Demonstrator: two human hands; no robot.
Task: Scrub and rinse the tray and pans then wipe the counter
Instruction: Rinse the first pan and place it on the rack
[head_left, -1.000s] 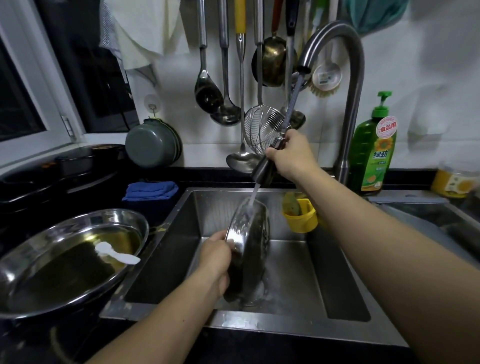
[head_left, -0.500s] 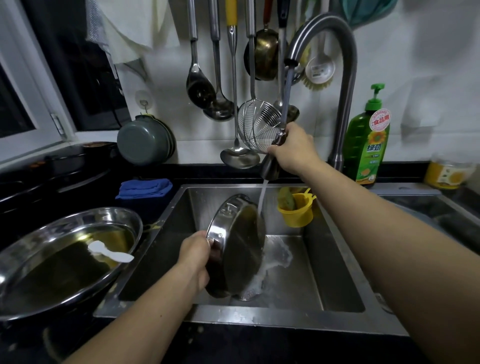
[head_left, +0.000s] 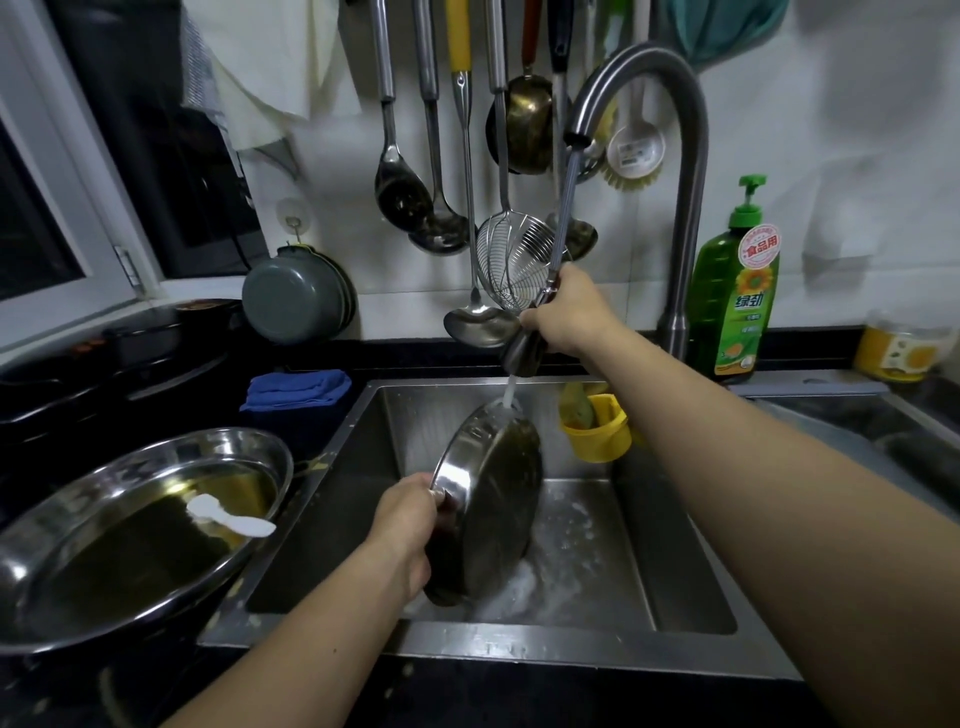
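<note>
Water from the steel pull-out sprayer head (head_left: 523, 353) my right hand (head_left: 569, 312) grips strikes the upper rim of the round steel pan (head_left: 488, 499), which my left hand (head_left: 408, 519) clamps on edge below.

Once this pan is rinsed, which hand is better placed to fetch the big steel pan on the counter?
Left, probably. The left hand holds the pan on the sink's left side, nearest the big steel pan. The right hand grips the spray head, farther away.

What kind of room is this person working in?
Most likely a home kitchen: a steel sink under a tall faucet, ladles and a wire skimmer hanging on the wall, and a green dish soap bottle.
</note>
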